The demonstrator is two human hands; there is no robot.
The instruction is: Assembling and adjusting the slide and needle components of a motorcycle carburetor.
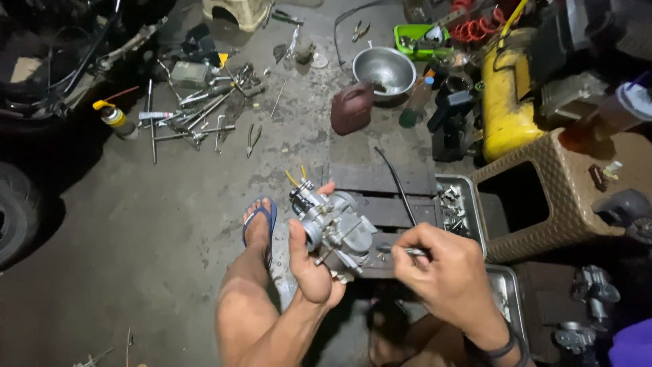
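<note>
Left hand (314,261) grip closed around a silver-grey cast-metal carburetor body (334,228), thumb up its near side, fingers wrapped behind it. Carburetor held in the air, tilted, above the dark slatted wooden pallet (380,197). Right hand (445,272) grip pinched shut on a thin metal tool (413,252) (type unclear, mostly hidden by fingers), tip pointing at the carburetor's lower right side; can't tell if it touches.

Just left of the carburetor: a foot in a blue flip-flop (259,221) on the concrete floor. Right of it: a shallow steel tray of small parts (456,204), then a brown woven-plastic stool (543,197). A thin black cable (397,183) runs up across the pallet. Beyond the carburetor: a dark red plastic jerrycan (352,107) and a round steel bowl (384,70). Far upper left of it: scattered long metal wrenches (197,115).
</note>
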